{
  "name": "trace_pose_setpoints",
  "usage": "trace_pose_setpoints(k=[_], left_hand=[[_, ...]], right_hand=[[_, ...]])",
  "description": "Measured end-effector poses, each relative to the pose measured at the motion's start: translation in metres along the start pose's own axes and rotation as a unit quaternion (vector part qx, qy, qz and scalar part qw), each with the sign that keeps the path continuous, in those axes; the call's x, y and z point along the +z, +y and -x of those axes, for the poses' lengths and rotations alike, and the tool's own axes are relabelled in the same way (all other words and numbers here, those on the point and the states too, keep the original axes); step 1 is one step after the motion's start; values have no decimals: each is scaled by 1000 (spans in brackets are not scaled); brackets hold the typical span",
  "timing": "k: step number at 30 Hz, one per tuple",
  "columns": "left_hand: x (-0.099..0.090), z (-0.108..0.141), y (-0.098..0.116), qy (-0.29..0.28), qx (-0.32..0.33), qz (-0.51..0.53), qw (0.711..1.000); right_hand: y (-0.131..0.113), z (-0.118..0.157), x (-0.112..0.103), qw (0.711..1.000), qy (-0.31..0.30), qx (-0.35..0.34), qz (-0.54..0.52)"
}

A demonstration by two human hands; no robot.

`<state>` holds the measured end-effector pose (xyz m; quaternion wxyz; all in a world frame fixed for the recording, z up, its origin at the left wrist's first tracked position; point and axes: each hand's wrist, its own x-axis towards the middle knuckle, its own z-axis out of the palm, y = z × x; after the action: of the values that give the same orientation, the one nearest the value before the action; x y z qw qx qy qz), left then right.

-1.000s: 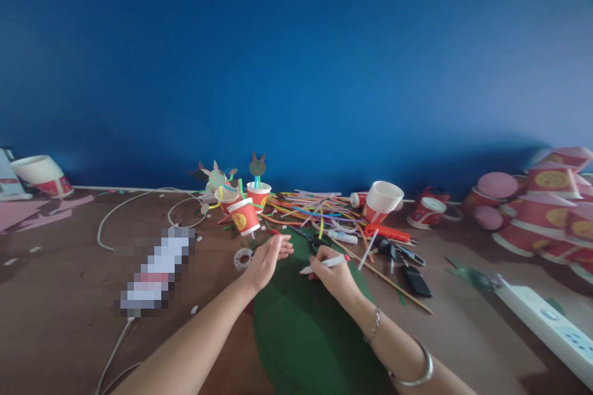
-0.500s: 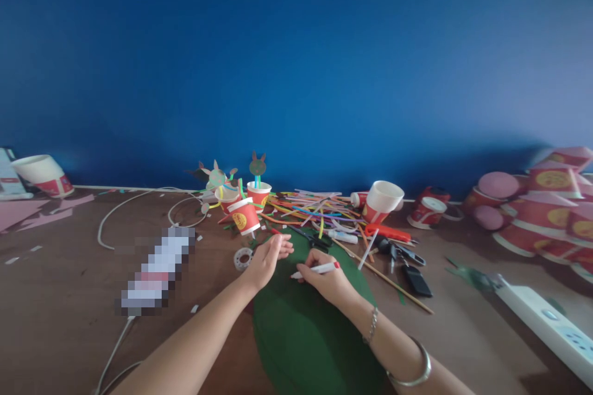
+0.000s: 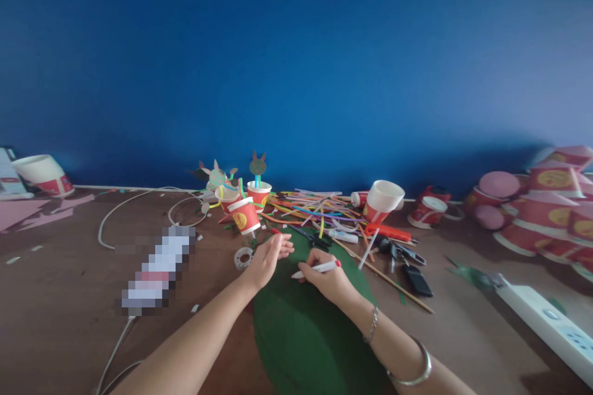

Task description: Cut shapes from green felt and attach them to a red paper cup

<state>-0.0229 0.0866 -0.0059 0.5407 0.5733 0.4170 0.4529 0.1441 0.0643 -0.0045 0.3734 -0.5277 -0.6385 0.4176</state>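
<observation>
Between the fingers of my right hand (image 3: 322, 273) is a white marker (image 3: 327, 266) with a red end, its tip pointing left over a dark green sheet (image 3: 301, 333). My left hand (image 3: 269, 257) rests at the sheet's upper left edge, fingers stretched out and nothing in them. A roll of tape (image 3: 243, 258) lies just left of that hand. Black-handled scissors (image 3: 319, 239) lie beyond both hands. Close to them is a capped white marker (image 3: 343, 236). Whether the held marker's tip touches the sheet, I cannot tell.
Red paper cups with paper figures (image 3: 245, 216) stand behind my left hand, beside a heap of coloured sticks (image 3: 306, 207). Right of the sheet lie a wooden stick (image 3: 393, 284), keys with a black fob (image 3: 417, 279) and a power strip (image 3: 546, 327). Stacked cups (image 3: 551, 216) fill the far right.
Almost nothing differs. Both hands keep their places, and the marker in my right hand has shifted only very slightly.
</observation>
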Motion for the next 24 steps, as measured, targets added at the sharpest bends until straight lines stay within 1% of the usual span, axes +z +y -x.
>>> trace_pose_setpoints(k=[3, 11, 19, 22, 24], left_hand=[[0, 0, -1, -1, 1, 0, 1000], [0, 0, 0, 1, 0, 4, 1000], [0, 1, 2, 2, -4, 0, 1000], [0, 1, 2, 1, -4, 2, 1000], [0, 1, 1, 0, -3, 6, 1000]], right_hand=[[0, 0, 0, 1000, 1, 2, -8], [-6, 2, -1, 1000, 3, 2, 28], [-7, 2, 1, 1000, -5, 14, 26], [-4, 1, 0, 1000, 4, 4, 2], [-1, 0, -2, 999, 23, 7, -30]])
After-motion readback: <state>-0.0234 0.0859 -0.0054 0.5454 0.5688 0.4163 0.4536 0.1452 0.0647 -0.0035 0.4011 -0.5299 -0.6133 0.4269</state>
